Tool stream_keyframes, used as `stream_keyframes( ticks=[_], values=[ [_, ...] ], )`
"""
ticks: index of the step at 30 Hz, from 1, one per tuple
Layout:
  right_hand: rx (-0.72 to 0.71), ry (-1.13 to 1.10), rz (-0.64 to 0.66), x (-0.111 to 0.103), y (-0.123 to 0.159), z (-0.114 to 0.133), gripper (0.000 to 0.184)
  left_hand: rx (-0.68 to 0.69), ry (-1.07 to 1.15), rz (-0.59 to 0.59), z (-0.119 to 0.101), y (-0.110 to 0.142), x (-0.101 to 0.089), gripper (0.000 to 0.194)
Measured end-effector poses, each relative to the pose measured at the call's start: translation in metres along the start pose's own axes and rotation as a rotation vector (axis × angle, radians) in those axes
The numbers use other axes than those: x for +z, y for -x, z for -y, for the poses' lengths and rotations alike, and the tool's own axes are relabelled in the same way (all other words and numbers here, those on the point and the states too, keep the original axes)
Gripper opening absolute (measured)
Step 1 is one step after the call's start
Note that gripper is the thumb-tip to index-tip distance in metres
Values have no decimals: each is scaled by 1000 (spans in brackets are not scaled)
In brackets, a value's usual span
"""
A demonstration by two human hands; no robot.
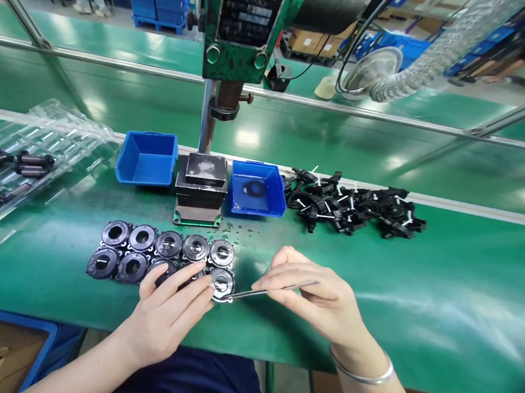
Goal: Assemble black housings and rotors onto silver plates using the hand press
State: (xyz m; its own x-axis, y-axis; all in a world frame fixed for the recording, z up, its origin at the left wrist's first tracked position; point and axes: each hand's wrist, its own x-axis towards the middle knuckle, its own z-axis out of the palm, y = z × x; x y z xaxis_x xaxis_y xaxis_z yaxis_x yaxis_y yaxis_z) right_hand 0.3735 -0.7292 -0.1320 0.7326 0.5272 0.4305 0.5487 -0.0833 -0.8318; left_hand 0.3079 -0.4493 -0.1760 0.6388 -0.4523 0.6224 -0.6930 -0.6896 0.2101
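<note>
Two rows of round black parts with ring-shaped tops (142, 238) lie on the green table. My left hand (166, 316) rests over the front row, its fingers stretched out and covering some parts. Its fingertips reach the left edge of the front row's rightmost round part (222, 283). My right hand (314, 291) is closed on thin metal tweezers (259, 292), held nearly flat. The tweezers' tip is at the lower right edge of that rightmost part; whether it grips anything is too small to tell.
A press (235, 55) with a metal block base (202, 186) stands behind the parts, between a left blue bin (147, 163) and a right blue bin (257, 205) holding a dark ring. Black pieces with white ties (348, 203) are heaped right; clear trays (67, 139) with dark cylinders are left.
</note>
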Motion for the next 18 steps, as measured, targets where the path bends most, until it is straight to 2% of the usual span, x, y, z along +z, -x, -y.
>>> stream_keyframes(
  ticks=[3, 6, 9, 18],
  values=[
    [12, -28, -15, 1, 2, 0, 24, -6, 24, -2, 0, 1, 1, 21],
    [-8, -38, -102, 1, 2, 0, 29, -1, 29, 1, 0, 0, 0, 20],
    [-29, 43, -176, 3, -1, 0, 32, 15, 27, 18, 0, -2, 0, 21],
    [-39, 178, -140, 7, -7, -3, 28, -18, 20, 39, -3, -5, -3, 17]
  ],
)
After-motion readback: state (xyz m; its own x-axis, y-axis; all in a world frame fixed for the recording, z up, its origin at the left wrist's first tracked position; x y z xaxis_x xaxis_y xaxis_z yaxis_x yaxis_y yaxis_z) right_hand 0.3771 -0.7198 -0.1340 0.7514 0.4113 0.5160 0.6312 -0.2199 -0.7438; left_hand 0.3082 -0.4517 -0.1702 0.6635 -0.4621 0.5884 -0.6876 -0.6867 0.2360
